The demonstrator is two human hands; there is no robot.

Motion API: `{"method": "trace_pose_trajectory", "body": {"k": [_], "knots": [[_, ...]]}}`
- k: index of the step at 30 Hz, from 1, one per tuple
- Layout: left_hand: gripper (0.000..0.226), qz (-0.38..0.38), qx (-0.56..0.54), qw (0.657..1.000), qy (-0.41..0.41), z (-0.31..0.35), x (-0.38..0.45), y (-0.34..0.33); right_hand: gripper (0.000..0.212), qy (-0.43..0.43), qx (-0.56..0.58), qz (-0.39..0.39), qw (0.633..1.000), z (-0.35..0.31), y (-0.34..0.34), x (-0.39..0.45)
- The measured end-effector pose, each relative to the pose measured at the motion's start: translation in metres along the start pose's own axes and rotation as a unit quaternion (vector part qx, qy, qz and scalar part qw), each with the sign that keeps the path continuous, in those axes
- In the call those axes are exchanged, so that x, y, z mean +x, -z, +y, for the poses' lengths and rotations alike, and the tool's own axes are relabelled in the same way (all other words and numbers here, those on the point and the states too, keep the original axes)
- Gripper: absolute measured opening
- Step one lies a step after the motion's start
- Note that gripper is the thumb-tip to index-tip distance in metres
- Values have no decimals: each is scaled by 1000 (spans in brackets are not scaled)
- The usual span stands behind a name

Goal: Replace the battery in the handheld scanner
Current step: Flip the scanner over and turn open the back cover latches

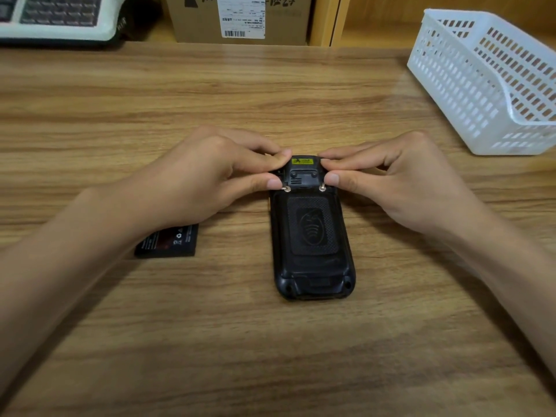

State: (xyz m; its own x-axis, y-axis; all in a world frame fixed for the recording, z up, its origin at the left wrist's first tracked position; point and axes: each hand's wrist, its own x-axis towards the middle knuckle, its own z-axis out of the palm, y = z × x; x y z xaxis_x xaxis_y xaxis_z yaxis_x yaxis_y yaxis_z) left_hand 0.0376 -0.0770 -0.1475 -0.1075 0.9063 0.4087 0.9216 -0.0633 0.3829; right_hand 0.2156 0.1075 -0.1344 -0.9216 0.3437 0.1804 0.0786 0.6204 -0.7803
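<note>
- A black handheld scanner lies face down at the centre of a wood-grain tabletop, its textured back cover on and its near end rounded.
- A flat black rectangular battery with white print rests on the tabletop to the left of the scanner, apart from it and partly under the left forearm.
- The left hand pinches the far left corner of the scanner between thumb and forefinger, the thumb tip just beside a small silver latch.
- The right hand grips the far right corner in the same way, its thumb tip next to a second silver latch; a yellow label shows between the fingertips of both hands.
- A white slotted plastic basket stands at the far right of the tabletop, well apart from the scanner.
- Beyond the tabletop's far edge sit a cardboard box with a barcode sticker and, to the left, a pale keyboard.
</note>
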Motion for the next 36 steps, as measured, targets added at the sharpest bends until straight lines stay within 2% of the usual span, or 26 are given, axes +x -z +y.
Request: {"method": "trace_pose_trajectory", "body": {"k": [14,26,36], "knots": [[28,23,68,993,-90,4,3,-1,23,-5,8,11,1000,4,-2,0],[26,34,89,991,-95,5,5,-2,23,-9,10,15,1000,4,-3,0],[29,25,64,993,-93,3,5,0,24,-17,19,10,1000,5,-2,0]]}}
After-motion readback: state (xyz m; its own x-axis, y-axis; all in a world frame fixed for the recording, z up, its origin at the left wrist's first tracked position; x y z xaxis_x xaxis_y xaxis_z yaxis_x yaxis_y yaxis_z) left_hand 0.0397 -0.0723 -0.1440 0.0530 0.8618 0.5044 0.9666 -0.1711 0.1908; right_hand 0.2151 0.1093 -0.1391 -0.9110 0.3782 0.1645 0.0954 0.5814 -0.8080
